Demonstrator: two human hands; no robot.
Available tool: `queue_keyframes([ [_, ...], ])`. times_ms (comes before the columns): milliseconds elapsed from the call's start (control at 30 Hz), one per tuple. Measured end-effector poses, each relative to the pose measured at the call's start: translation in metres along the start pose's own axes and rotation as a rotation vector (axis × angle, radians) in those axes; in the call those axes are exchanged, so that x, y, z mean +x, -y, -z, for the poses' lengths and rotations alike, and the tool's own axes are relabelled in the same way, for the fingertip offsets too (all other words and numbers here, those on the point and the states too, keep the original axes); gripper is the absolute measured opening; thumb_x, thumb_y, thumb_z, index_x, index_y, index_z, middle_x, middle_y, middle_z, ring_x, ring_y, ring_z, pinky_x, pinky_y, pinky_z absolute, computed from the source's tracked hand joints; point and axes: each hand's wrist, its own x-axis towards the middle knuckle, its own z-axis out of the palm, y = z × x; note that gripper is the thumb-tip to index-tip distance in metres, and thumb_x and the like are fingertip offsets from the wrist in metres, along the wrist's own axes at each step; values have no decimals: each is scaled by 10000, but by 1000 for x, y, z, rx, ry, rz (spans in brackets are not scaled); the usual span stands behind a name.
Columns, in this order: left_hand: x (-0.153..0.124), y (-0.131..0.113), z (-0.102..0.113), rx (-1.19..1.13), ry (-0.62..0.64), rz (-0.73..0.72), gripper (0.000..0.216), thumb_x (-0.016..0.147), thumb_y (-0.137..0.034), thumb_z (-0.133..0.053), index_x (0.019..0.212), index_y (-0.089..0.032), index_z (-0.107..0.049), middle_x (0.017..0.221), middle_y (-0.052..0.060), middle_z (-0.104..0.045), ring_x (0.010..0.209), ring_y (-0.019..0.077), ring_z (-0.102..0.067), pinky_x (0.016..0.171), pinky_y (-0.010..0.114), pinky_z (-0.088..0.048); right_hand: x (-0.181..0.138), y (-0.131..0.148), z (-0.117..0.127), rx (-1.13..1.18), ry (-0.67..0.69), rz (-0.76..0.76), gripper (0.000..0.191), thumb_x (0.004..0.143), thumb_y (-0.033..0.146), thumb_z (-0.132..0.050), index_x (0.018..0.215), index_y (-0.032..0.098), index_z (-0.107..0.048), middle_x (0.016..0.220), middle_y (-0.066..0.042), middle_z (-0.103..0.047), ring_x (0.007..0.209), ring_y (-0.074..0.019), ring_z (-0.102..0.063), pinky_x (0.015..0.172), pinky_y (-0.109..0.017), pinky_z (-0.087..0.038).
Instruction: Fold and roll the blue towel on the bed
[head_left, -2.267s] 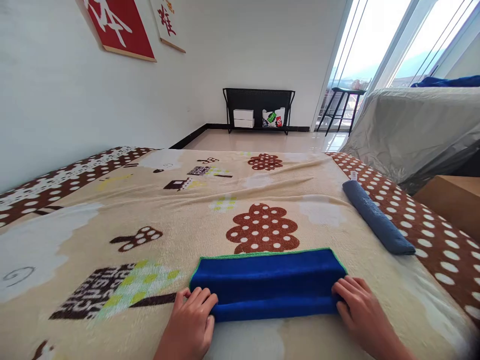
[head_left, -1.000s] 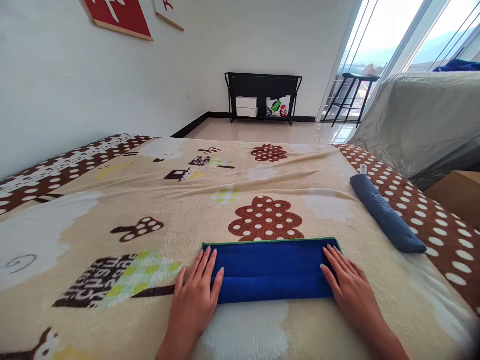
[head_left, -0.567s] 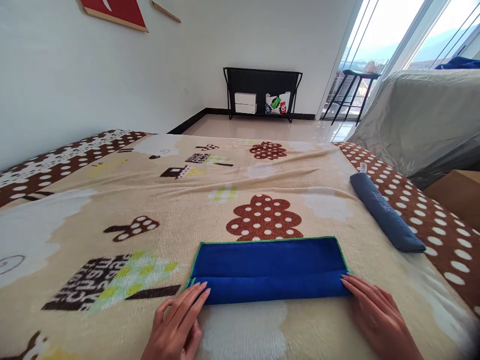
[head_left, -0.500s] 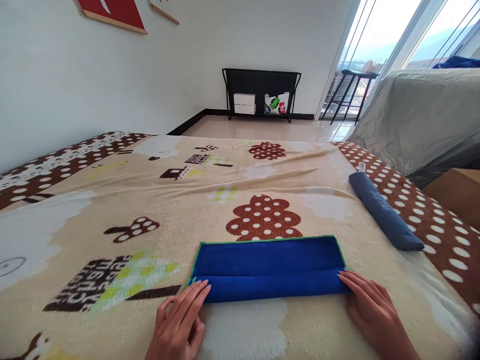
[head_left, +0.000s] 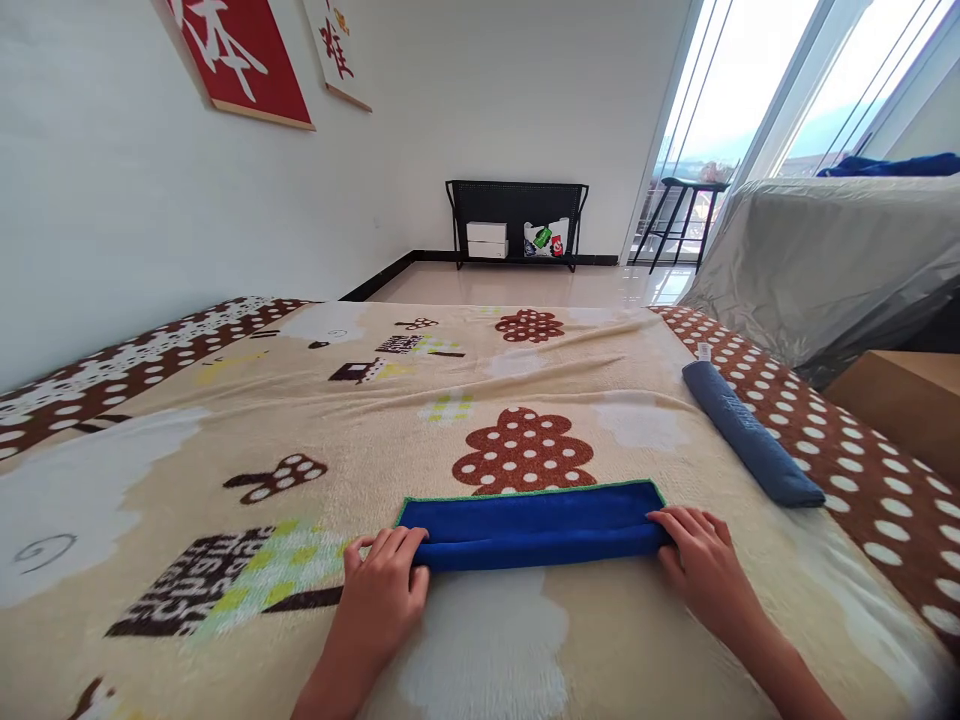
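Both your hands, left hand (head_left: 384,578) and right hand (head_left: 694,558), gripped the blue towel (head_left: 529,523) ends, fingers curled; uneven pressure risked a lopsided roll.

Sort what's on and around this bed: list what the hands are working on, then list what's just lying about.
In hand:
- blue towel, folded into a narrow strip on the blanket
- left hand on its left end
- right hand on its right end

Lying about:
- grey rolled towel, apart near the right edge
- black rack by the far wall
- covered furniture
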Motion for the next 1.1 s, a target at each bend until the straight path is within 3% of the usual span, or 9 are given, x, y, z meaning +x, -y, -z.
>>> queue_keyframes([
  [133,15,-24,1,99,-102,68,374,834,-97,-430,1114,-197,-656,1138,107,-724,1067,270,-644,996,523,-318,13,34,-5,-34,-44,-9,478,887,109,-413,1343,184,-533,1326,-105,-624,1255,-257,-546,1055,-474,-337],
  [267,33,-67,-9,2,-11,-250,575,818,-89,-448,1381,-178,-519,1465,96,-545,1332,230,-509,1079,432,-340,27,95,-12,30,60,240,654,891,103,-417,1534,174,-321,1561,-80,-397,1448,-224,-353,1137,-424,-314],
  [367,37,-88,-20,-37,90,-392,638,861,-148,-480,1492,-180,-391,1537,66,-459,1402,218,-437,1130,420,-323,32,118,-14,58,134,352,674,921,159,-440,1566,175,-244,1608,-56,-293,1486,-217,-278,1174,-425,-291],
  [467,31,-79,-26,-12,106,-375,620,950,-255,-473,1542,-209,-299,1566,60,-412,1427,223,-405,1157,447,-292,31,102,-15,55,162,353,649,967,226,-435,1575,193,-211,1605,-41,-298,1479,-199,-295,1181,-419,-290],
  [567,16,-43,-25,35,69,-285,627,981,-323,-469,1562,-261,-243,1577,48,-398,1435,215,-393,1179,448,-260,21,61,-17,32,125,278,645,985,258,-430,1582,221,-188,1585,-38,-346,1465,-195,-327,1185,-419,-270],
  [700,-5,11,-20,55,26,-151,661,973,-285,-466,1574,-265,-193,1579,55,-397,1449,209,-372,1192,436,-257,3,9,-19,25,76,192,645,978,266,-426,1581,247,-197,1555,-55,-407,1446,-200,-365,1173,-415,-258],
  [833,-15,42,-15,-3,15,-140,675,960,-185,-414,1578,-272,-156,1541,61,-457,1418,197,-424,1197,456,-260,0,-16,-19,45,70,160,608,962,245,-420,1554,270,-281,1515,-70,-468,1407,-200,-429,1109,-407,-314],
  [967,-8,50,-14,15,-2,-144,599,929,-168,-426,1513,-274,-348,1495,70,-516,1391,221,-462,1185,492,-242,14,-24,-16,61,54,195,516,939,217,-434,1453,267,-446,1401,-59,-592,1295,-195,-547,1058,-400,-342],
  [1100,20,34,-3,93,-23,-37,396,876,-155,-438,1199,-223,-657,1478,115,-527,1385,296,-461,1158,597,-198,42,-17,-10,66,32,168,510,906,158,-418,1406,221,-495,1231,-70,-685,1140,-214,-623,1017,-424,-370],
])
